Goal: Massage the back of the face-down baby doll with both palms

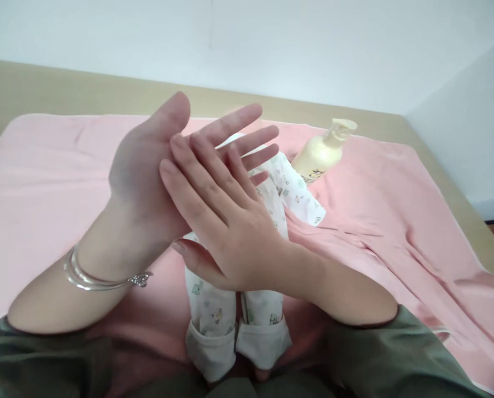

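My left hand (141, 160) is turned palm up, its fingers stretched out to the right and its thumb raised. Across that palm lies my right hand (238, 226), palm down with long, flat fingers touching it. Neither hand grips an object. Below them is a small figure in a white printed baby outfit (214, 309), with folded cuffs at the legs and one sleeve out to the right. A bit of foot shows under a cuff. My hands hide most of its upper body, so I cannot tell whether it is a doll.
A pale yellow pump bottle (319, 155) stands behind the sleeve at the right. Everything rests on a wrinkled pink blanket (43, 182) spread over a light wooden surface (35, 83). White walls (272, 50) rise behind it and at the right.
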Available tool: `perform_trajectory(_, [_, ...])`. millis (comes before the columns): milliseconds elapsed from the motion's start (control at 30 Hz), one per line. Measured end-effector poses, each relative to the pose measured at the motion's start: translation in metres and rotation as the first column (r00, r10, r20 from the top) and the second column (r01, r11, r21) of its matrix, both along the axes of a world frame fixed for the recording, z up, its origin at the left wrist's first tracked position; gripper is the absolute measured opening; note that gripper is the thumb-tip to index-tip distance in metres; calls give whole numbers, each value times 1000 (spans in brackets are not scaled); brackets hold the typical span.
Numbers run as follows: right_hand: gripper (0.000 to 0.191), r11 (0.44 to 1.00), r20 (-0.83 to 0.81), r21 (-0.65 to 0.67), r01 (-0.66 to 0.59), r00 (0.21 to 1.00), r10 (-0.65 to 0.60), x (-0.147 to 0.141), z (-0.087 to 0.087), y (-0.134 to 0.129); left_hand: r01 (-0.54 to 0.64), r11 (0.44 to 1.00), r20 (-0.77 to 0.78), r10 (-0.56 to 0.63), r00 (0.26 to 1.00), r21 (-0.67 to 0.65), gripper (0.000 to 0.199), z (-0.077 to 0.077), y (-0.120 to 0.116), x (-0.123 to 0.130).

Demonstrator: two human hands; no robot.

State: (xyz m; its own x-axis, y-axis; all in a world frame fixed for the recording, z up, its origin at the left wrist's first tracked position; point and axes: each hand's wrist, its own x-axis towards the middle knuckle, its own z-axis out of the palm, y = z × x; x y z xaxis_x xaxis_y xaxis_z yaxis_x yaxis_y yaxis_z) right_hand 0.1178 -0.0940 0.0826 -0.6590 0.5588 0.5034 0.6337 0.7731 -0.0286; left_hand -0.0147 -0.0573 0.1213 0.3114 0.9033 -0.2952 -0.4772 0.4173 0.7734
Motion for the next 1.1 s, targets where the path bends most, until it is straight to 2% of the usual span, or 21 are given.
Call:
perform_trajectory(67, [63,1000,39,18,-8,999,7,2,-5,7,-9,1000,48,8,999,21,66,-4,8,-1])
perform_trajectory(167, [52,998,13,-21,-51,999,51,10,-14,24,-115,978,29,112,993,172,58,-20,28,-2])
perform_trajectory(267, [41,985,-102,-162,-66,994,50,16,-31,44,-203,894,12,216,976,399,36,-47,54,0])
perform_trajectory(333, [40,976,-151,-211,-60,988,28,17,-46,54,-252,833,-80,332,940,493,28,-68,68,1])
perform_trajectory(400, [35,979,-164,-199,-53,986,20,18,-60,64,-254,787,-225,441,869,562,19,-87,76,2])
perform_trajectory(467, [35,980,-167,-195,-43,986,10,21,-69,74,-213,766,-364,506,782,607,16,-101,78,3])
perform_trajectory(533, [38,968,-164,-253,-10,986,-32,29,-72,87,-186,762,-431,530,730,621,19,-111,75,4])
perform_trajectory(667, [49,903,-149,-409,132,967,-208,45,-67,113,-204,788,-407,498,765,580,24,-121,68,7])
perform_trajectory(733, [55,861,-96,-448,241,944,-315,43,-64,112,-187,770,-423,516,745,610,24,-125,68,7])
perform_trajectory(833, [64,830,21,-404,384,911,-412,27,-61,86,-127,710,-486,589,646,693,25,-131,72,6])
perform_trajectory(967, [63,906,91,-260,334,943,-321,9,-63,51,-50,658,-552,669,498,752,33,-139,80,2])
perform_trajectory(1033, [62,915,101,-273,297,955,-279,12,-63,54,-9,634,-561,691,456,773,35,-143,83,1])
perform_trajectory(1100, [61,897,107,-348,274,962,-252,21,-60,70,24,612,-557,703,443,791,36,-145,86,-1])
